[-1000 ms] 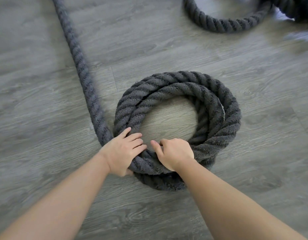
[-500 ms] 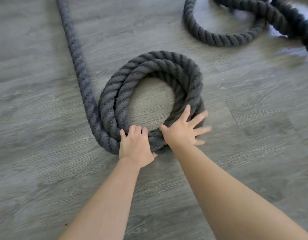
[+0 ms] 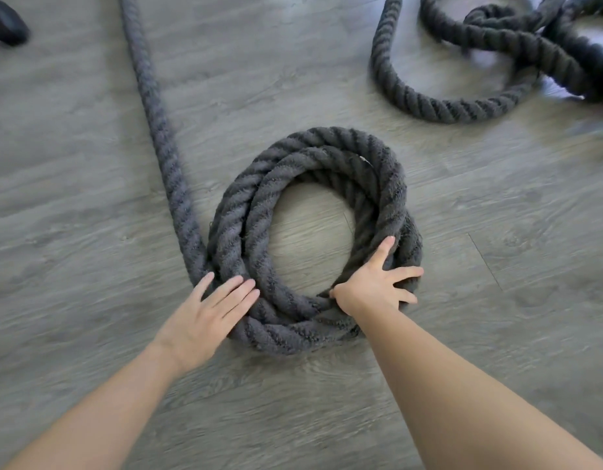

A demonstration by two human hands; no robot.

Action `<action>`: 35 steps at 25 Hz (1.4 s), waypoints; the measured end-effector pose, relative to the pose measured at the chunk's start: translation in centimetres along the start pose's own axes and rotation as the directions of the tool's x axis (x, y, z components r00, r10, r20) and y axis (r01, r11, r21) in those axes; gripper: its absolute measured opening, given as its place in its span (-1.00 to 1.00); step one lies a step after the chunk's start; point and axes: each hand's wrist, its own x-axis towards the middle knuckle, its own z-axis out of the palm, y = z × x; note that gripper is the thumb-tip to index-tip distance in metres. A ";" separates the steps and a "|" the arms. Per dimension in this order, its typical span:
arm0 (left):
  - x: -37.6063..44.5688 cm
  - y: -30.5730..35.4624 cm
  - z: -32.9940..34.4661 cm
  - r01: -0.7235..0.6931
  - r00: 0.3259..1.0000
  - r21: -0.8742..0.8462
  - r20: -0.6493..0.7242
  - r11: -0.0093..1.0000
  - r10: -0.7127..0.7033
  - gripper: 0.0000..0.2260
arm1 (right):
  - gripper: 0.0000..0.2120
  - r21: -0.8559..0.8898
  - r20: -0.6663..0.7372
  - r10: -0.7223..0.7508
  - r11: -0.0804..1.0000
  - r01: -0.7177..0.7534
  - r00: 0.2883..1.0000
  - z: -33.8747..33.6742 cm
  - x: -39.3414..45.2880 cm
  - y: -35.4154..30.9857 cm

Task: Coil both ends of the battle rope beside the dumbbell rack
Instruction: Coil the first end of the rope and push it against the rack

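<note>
On the grey wood floor [image 3: 90, 334] right below you sits one coil [image 3: 313, 239] of the battle rope, stacked in roughly three turns around an open centre. Your left hand [image 3: 205, 317] lies flat, fingers straight, pressing the near left edge of that coil where the free length joins it. Your right hand [image 3: 378, 283] is spread wide over the near right side, fingers splayed across the turns, thumb tucked at the inner edge; neither hand is gripping, both just push and steady. From the coil's left edge a straight run of rope [image 3: 151, 106] heads away out of the top of the view, so this end looks only partly wound. Far right, more rope [image 3: 479, 72] lies in loose, crossing loops, not a tidy coil. So I judge you under halfway: one coil started, its tail to feed in, the second end to lay properly. No dumbbell rack shows; a dark object [image 3: 7, 23] at top left I cannot identify
</note>
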 end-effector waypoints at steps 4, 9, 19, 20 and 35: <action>3.0 -2.3 -1.4 -0.040 0.975 0.092 0.223 0.995 0.019 -0.03 | 0.26 -0.064 -0.018 -0.051 0.997 0.050 0.999 0.0 0.5 0.1; 5.1 -2.2 -5.7 -0.282 0.923 0.240 0.333 0.929 0.194 -0.21 | 0.33 -0.195 0.009 -0.177 0.965 0.175 0.984 -0.8 1.9 -0.3; 9.2 -2.4 -4.0 -0.208 0.889 -0.236 0.358 0.949 0.284 0.06 | 0.33 -0.464 0.199 -0.386 0.773 0.434 0.901 -3.7 6.4 -6.6; 9.2 -2.3 -3.8 -0.159 0.911 -0.252 0.334 0.955 0.240 0.02 | 0.33 -0.471 0.211 -0.390 0.763 0.443 0.896 -4.1 6.9 -7.5; 12.4 -1.4 -4.4 0.327 0.925 -0.309 0.298 0.893 -0.235 -0.26 | 0.07 -0.214 -0.256 -0.214 0.964 0.160 0.943 2.5 -0.6 -11.8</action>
